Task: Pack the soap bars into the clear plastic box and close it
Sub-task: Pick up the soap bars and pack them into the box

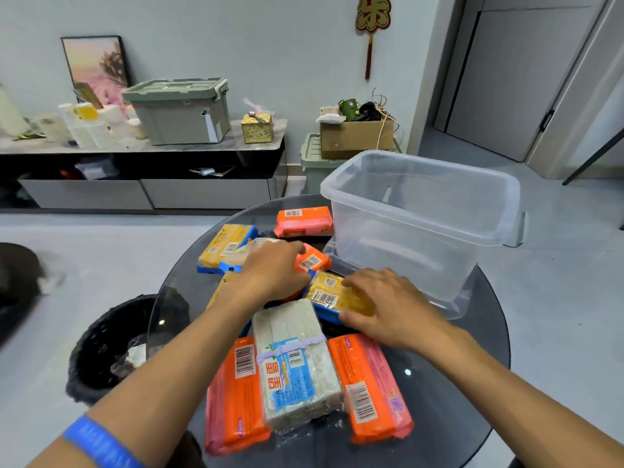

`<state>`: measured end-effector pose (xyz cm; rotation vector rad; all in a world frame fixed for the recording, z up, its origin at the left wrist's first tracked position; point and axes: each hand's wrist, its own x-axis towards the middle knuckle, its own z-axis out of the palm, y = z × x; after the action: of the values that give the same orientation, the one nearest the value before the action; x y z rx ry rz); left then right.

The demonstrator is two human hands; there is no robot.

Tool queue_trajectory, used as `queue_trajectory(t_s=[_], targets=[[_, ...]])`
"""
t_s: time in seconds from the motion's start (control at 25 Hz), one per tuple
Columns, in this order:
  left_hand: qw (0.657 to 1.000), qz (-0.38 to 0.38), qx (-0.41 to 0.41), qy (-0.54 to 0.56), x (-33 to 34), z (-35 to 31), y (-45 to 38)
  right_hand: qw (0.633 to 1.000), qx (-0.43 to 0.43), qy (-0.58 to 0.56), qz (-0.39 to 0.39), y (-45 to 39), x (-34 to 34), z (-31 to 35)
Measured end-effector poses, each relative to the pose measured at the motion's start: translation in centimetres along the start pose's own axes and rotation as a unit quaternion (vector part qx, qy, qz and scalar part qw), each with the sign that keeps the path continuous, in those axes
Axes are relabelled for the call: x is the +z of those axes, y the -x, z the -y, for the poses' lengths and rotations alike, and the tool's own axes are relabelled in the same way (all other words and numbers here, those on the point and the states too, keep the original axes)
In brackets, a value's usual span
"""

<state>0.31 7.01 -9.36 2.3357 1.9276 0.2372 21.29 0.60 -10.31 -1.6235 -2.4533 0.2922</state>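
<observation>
Clear plastic makes up the box [422,224], and we can see right through it. It stands open and empty on the far right of the round glass table [456,400]. We cannot see a lid for sure.

The soap packs lie in a heap in front of the box. Our right hand [388,305] curls around a yellow pack [332,295], thumb on the near edge and fingers on the far edge, so we have hold of it. Our left hand [273,268] lies flat on the heap, fingers near a small orange pack [312,261]. We cannot tell if it grips anything.

Close to us lie a big white pack [297,366] and two long orange packs [236,393] beside it.

We think the packs are hard, blocky and a bit heavy. The shiny wrap may be slippery, so we should pinch each one across its short sides. The long ones may need both hands.
</observation>
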Motion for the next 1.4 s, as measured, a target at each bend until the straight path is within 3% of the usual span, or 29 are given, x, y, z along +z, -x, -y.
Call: queue_trajectory(t_s=[0.12, 0.28, 0.36, 0.44, 0.48, 0.52, 0.56, 0.64, 0.68, 0.72, 0.76, 0.84, 1.0, 1.12, 1.24, 1.32, 1.4], targets=[[0.992, 0.066, -0.006, -0.107, 1.2, -0.4, -0.6, 1.000, 0.014, 0.024, 0.008, -0.5, 0.9, 0.6], [0.996, 0.021, -0.039, -0.076, 1.3, -0.9, -1.1, 0.999, 0.024, 0.009, -0.023, -0.9, 1.1, 1.4], [0.999, -0.010, -0.034, 0.032, 0.8, -0.2, -0.3, 0.999, 0.017, -0.009, -0.047, -0.7, 0.2, 1.6], [0.965, -0.051, -0.035, 0.254, -1.1, 0.3, 0.2, 0.990, 0.043, -0.088, -0.101, 0.0, -1.7, 1.6], [0.916, -0.077, -0.050, 0.391, -2.3, 0.3, 0.2, 0.976, 0.069, -0.165, -0.127, 0.5, -2.8, 1.6], [0.843, -0.096, -0.068, 0.524, -3.5, 0.3, 0.0, 0.946, 0.099, -0.273, -0.146, 0.9, -3.8, 1.8], [0.754, -0.089, -0.081, 0.646, -4.6, 0.1, 0.0, 0.892, 0.125, -0.408, -0.152, 1.2, -4.7, 2.1], [0.546, 0.018, -0.083, 0.833, -6.0, -0.6, 0.1, 0.714, 0.132, -0.682, -0.089, 1.4, -5.6, 2.6], [0.472, 0.069, -0.070, 0.876, -6.4, -1.1, 0.5, 0.621, 0.124, -0.773, -0.039, 1.5, -5.9, 2.9], [0.438, 0.097, -0.052, 0.892, -6.5, -1.6, 0.9, 0.550, 0.113, -0.828, 0.000, 1.7, -6.2, 3.1], [0.443, 0.104, -0.042, 0.889, -6.3, -2.2, 1.3, 0.502, 0.106, -0.858, 0.021, 1.9, -6.5, 3.3], [0.488, 0.083, -0.042, 0.868, -6.6, -3.3, 1.6, 0.477, 0.097, -0.873, 0.018, 2.1, -7.3, 3.6], [0.530, 0.043, -0.023, 0.847, -8.7, -4.9, 0.5, 0.554, 0.076, -0.821, -0.117, 2.2, -9.9, 3.5], [0.613, 0.002, -0.026, 0.789, -10.7, -6.9, -2.3, 0.647, 0.071, -0.719, -0.246, 1.1, -14.5, 1.3], [0.751, -0.067, -0.001, 0.657, -11.1, -10.0, -6.2, 0.748, 0.154, -0.561, -0.321, -1.5, -18.0, -3.1], [0.799, -0.067, 0.008, 0.597, -10.2, -11.8, -9.0, 0.830, 0.215, -0.436, -0.273, -3.3, -17.9, -6.2], [0.842, -0.021, -0.014, 0.539, -9.0, -12.8, -11.8, 0.898, 0.253, -0.314, -0.178, -4.5, -16.3, -8.6]])
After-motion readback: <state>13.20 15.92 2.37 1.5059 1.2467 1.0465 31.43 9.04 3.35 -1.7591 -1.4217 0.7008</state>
